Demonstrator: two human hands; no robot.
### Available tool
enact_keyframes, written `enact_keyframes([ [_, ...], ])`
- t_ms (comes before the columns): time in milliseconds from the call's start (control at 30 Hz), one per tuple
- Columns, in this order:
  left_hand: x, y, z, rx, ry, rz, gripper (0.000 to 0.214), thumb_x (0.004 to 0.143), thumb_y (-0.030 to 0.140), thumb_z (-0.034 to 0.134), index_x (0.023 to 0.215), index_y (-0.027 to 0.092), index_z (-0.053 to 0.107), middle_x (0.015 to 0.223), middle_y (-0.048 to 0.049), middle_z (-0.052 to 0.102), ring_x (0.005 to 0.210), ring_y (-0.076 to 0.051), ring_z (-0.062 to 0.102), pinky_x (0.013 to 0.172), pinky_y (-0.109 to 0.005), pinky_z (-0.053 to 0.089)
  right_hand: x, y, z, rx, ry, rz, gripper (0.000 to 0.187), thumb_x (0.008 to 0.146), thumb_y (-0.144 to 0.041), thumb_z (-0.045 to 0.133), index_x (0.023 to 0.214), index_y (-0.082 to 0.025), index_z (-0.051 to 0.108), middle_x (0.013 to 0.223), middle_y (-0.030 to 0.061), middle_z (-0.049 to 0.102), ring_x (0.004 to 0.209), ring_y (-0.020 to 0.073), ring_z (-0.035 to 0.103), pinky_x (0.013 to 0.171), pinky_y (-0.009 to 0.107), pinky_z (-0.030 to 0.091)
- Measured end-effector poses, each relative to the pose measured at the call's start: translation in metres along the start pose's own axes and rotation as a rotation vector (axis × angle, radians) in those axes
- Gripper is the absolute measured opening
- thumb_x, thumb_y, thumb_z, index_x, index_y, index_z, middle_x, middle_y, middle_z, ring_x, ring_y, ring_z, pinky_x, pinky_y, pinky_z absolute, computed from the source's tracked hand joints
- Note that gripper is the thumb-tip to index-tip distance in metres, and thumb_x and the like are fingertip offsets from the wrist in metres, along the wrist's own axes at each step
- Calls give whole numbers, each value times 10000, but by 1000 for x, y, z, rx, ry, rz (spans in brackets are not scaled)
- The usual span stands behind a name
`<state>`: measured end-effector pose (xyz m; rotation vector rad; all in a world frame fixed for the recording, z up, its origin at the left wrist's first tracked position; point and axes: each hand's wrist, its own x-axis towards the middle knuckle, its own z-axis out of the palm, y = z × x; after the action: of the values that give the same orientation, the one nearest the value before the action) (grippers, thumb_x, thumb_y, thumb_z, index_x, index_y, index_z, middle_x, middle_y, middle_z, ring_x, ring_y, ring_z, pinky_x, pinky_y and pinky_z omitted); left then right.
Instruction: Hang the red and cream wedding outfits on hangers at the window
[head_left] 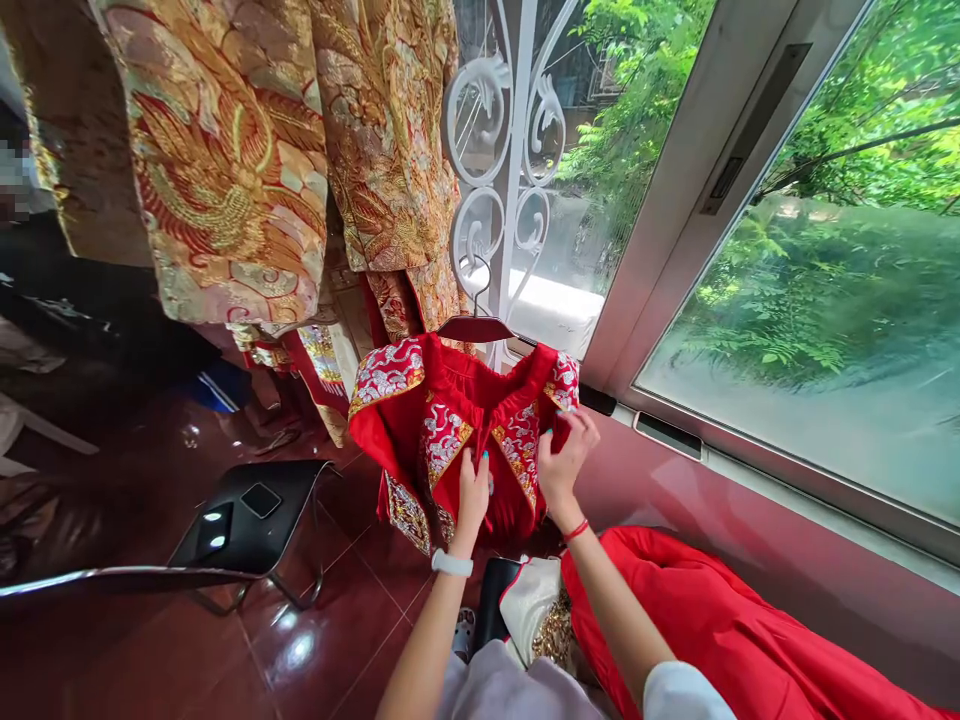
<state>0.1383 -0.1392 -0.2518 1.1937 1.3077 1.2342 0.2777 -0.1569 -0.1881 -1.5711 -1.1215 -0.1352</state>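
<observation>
A red embroidered garment (480,376) hangs in front of me on a dark hanger (474,328). Silver and gold patterns cover its pointed panels, and its neckline is gathered. My left hand (472,500) is at the middle of its front, the fingers closed on the red cloth between two panels. Over at the garment's right side, my right hand (568,462) has thumb and fingers apart, with the fingertips against the embroidered panel. Part of the garment's lower front is hidden behind my hands.
Gold embroidered robes (232,170) hang at upper left beside a white scrolled metal grille (517,180). A black chair (292,500) holds two phones. Red cloth (675,610) lies at lower right. Another phone (667,435) rests on the window ledge. A person in dark clothes (75,300) is at left.
</observation>
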Motion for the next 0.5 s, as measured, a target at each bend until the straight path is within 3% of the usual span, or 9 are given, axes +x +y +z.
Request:
enact_keyframes([
  [67, -27, 6, -9, -172, 1, -115, 360, 889, 577, 516, 1061, 261, 492, 650, 55, 434, 472, -117, 421, 437, -218, 346, -27, -11, 4, 108, -143, 73, 300, 884, -330, 438, 1128, -240, 587, 1222, 177, 532, 1235, 354, 487, 1064, 586, 405],
  [133, -53, 16, -19, -250, 1, -143, 422, 850, 659, 545, 988, 263, 495, 645, 64, 398, 470, -96, 350, 423, -198, 284, -40, -21, 7, 333, -424, 173, 277, 912, -416, 425, 1008, -247, 623, 1074, 141, 606, 1059, 320, 582, 962, 521, 484],
  [200, -76, 30, -28, -255, -36, -154, 485, 796, 714, 595, 903, 247, 519, 620, 65, 370, 489, -95, 330, 432, -203, 282, -39, -31, 9, 582, -748, 295, 362, 928, -529, 418, 895, -246, 641, 890, 88, 639, 855, 266, 616, 824, 444, 526],
  [267, -94, 45, -33, -245, -95, -157, 532, 750, 741, 644, 817, 223, 548, 616, 49, 394, 530, -100, 365, 468, -215, 328, -29, -41, 10, 724, -978, 362, 441, 898, -622, 479, 771, -230, 637, 739, 36, 612, 714, 205, 575, 723, 369, 508],
  [400, -117, 75, -38, -322, -115, -211, 604, 692, 786, 678, 747, 198, 552, 660, 20, 477, 551, -87, 388, 477, -212, 335, -4, -59, 12, 766, -1110, 477, 476, 774, -628, 682, 605, -195, 583, 596, -17, 555, 586, 115, 463, 597, 274, 423],
  [500, -125, 95, -43, -364, -143, -243, 635, 662, 798, 699, 680, 209, 461, 586, 66, 359, 494, -67, 284, 424, -196, 249, 16, -72, 17, 806, -1158, 631, 441, 725, -579, 749, 578, -199, 581, 561, -19, 562, 526, 97, 451, 514, 255, 383],
])
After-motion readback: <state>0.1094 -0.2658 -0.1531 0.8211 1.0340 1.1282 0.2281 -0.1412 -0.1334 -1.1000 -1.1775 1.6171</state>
